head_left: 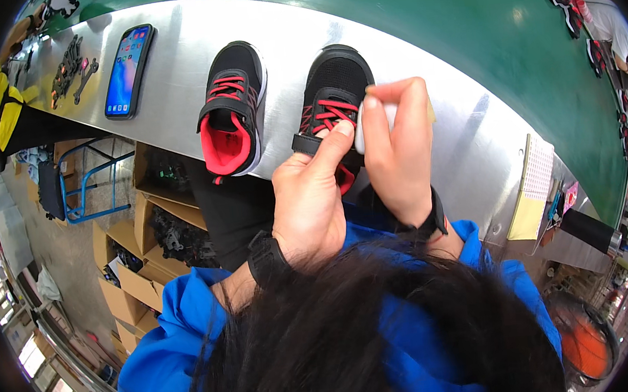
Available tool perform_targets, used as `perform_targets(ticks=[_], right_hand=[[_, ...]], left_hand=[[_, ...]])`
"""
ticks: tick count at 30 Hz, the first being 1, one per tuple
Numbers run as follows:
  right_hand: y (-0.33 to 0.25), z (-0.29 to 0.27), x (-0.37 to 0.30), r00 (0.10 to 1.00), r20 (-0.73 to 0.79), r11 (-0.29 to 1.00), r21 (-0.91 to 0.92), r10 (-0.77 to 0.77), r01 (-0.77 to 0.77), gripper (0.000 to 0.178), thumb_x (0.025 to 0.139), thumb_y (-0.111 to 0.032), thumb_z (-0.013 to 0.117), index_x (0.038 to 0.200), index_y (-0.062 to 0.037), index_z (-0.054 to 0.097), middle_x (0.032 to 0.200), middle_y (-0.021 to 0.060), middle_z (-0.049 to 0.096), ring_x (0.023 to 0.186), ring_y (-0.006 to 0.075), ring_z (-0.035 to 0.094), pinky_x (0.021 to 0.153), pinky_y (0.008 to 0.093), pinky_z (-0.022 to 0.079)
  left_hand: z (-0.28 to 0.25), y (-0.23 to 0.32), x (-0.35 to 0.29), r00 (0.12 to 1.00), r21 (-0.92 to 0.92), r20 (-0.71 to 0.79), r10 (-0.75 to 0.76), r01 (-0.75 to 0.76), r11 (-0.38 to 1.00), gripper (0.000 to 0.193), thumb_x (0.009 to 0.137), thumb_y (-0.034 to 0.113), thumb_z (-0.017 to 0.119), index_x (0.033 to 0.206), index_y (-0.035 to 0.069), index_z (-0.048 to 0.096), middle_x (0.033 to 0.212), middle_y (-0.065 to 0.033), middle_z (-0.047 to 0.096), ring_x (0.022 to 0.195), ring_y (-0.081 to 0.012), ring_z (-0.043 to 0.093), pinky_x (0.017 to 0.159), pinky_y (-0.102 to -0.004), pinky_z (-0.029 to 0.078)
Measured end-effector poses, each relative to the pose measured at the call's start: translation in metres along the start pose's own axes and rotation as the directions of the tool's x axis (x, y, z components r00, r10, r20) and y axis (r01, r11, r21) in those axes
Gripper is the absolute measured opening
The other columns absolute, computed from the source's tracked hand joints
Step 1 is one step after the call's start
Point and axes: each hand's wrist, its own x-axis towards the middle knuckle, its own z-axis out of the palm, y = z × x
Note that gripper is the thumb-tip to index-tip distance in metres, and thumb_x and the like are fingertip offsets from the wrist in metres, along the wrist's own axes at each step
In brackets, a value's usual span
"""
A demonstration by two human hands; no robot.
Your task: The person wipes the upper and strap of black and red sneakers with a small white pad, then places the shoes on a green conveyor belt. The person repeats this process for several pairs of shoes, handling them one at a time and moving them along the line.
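A black sneaker (335, 74) with red laces and red lining sits on the metal edge of the table, toe pointing away. My left hand (307, 200) grips it at the opening, thumb pressed beside the laces and the loose black strap (306, 144). At the shoe's right side, my right hand (404, 151) is closed around a small white object (390, 116), its fingertips touching the upper; the object's kind is mostly hidden by the fingers. To the left stands a matching sneaker (236, 76), its strap across and its red inside showing.
A phone (129, 72) with a lit screen and some small dark parts (68, 72) lie left. Beyond runs a green belt (418, 15). Right is a paper pad (533, 184). Cardboard boxes (139, 286) and a blue-framed stool (96, 178) stand lower left. Other people work at the edges.
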Motion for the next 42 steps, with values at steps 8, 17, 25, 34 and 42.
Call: perform_targets(ticks=[8, 17, 25, 34, 42], right_hand=[[-0.013, -0.003, -0.014, 0.993, 0.074, 0.992, 0.083, 0.09, -0.096, 0.011, 0.091, -0.004, 0.055, 0.099, 0.0002, 0.049, 0.081, 0.021, 0.062, 0.075, 0.0405, 0.063, 0.064, 0.0455, 0.048], [-0.016, -0.001, -0.014, 0.993, 0.081, 0.993, 0.074, 0.081, -0.087, 0.012, 0.091, -0.006, 0.055, 0.099, 0.0003, 0.049, 0.079, 0.0195, 0.062, 0.071, 0.0403, 0.063, 0.062, 0.0452, 0.048], [-0.019, -0.004, -0.009, 0.986, 0.112, 0.989, 0.069, 0.119, -0.128, 0.014, 0.09, -0.006, 0.057, 0.1, 0.0007, 0.049, 0.082, 0.0193, 0.063, 0.076, 0.0397, 0.064, 0.064, 0.0449, 0.049], [-0.015, -0.003, -0.011, 0.992, 0.078, 0.991, 0.083, 0.103, -0.109, 0.013, 0.088, -0.003, 0.057, 0.098, -0.0003, 0.049, 0.078, 0.0187, 0.063, 0.07, 0.0396, 0.064, 0.061, 0.0456, 0.048], [-0.006, -0.001, 0.001, 0.998, 0.003, 0.998, 0.035, 0.056, -0.056, 0.012, 0.09, -0.003, 0.056, 0.099, 0.0006, 0.049, 0.075, 0.0196, 0.062, 0.066, 0.0393, 0.063, 0.058, 0.0444, 0.048]], left_hand=[[0.002, 0.002, -0.005, 0.999, 0.003, 0.012, 0.049, -0.049, 0.999, 0.017, 0.091, 0.013, 0.069, 0.104, 0.002, 0.067, 0.097, -0.0015, 0.067, 0.088, -0.0072, 0.06, 0.08, -0.0243, 0.046], [-0.004, 0.003, -0.001, 1.0, -0.002, 0.029, 0.008, -0.008, 1.0, 0.015, 0.092, 0.013, 0.068, 0.102, 0.002, 0.067, 0.097, -0.0015, 0.067, 0.088, -0.0067, 0.06, 0.079, -0.0232, 0.046], [-0.006, 0.003, 0.0, 0.999, 0.048, 0.044, 0.009, -0.011, 0.999, 0.019, 0.094, 0.013, 0.064, 0.108, 0.0, 0.064, 0.104, -0.0053, 0.067, 0.098, -0.012, 0.062, 0.088, -0.0287, 0.047], [-0.004, 0.0, 0.0, 0.998, 0.071, 0.055, 0.032, -0.035, 0.997, 0.018, 0.095, 0.014, 0.063, 0.107, 0.001, 0.065, 0.104, -0.0044, 0.068, 0.095, -0.0118, 0.063, 0.085, -0.0282, 0.049], [-0.007, -0.001, 0.002, 0.997, 0.102, 0.061, 0.05, -0.056, 0.993, 0.018, 0.095, 0.013, 0.063, 0.108, 0.001, 0.065, 0.107, -0.0051, 0.068, 0.098, -0.0119, 0.062, 0.088, -0.0287, 0.047]])
